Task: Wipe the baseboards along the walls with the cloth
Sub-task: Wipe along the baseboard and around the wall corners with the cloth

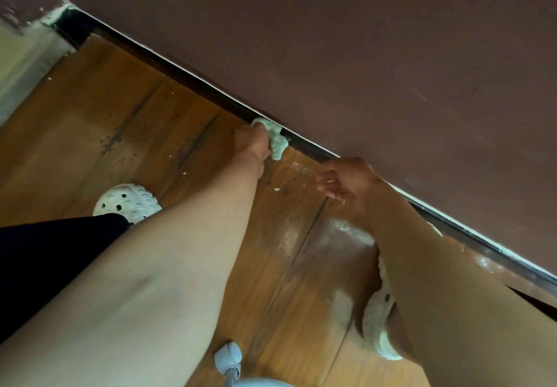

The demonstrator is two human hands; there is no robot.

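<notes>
The cloth [274,139], a pale bunched wad, is pressed to the baseboard [193,83], about midway along its visible run. The left hand [254,145] grips it with fingers curled round the wad on the floor side, so the cloth sits between hand and baseboard. The baseboard is a dark strip with a thin pale top edge at the foot of the maroon wall [361,54]. Its long axis runs diagonally from the far-left corner to the near right, and the cloth lies roughly along it. The right hand [346,178] hangs just beside the baseboard, to the near-right of the cloth and apart from it, fingers loosely spread and holding nothing. The left hand is the nearer one, and the next stroke would likely slide along the strip, toward the corner or back toward the right hand. Pale flecks and dust lie on the wood floor [120,115] beside the baseboard
</notes>
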